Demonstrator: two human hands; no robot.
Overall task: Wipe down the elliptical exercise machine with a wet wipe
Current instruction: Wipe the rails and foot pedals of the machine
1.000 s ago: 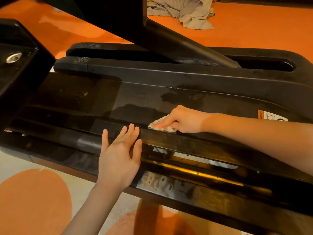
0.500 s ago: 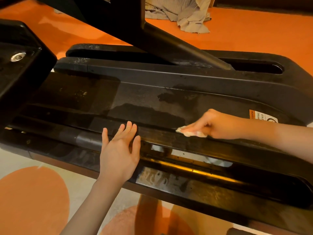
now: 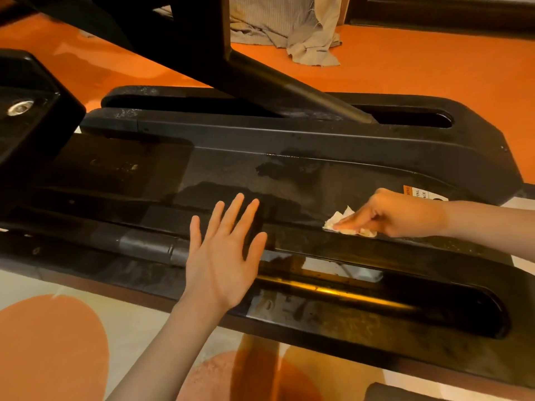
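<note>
The black elliptical machine fills the view, its low base and rails running left to right. A crumpled white wet wipe lies on the ridge of the near rail, right of centre. My right hand holds it down, with the forefinger stretched over it and the other fingers curled. My left hand is flat with spread fingers over the same rail, left of the wipe, and holds nothing. Damp streaks show on the flat panel behind both hands.
A black diagonal bar crosses above the far rail. A bulky black block with a bolt stands at the left. An orange-and-white warning sticker sits behind my right hand. A grey cloth lies on the orange floor beyond.
My right hand has slid the wipe to the right along the rail ridge. My left hand has stayed on the rail and spread its fingers wider.
</note>
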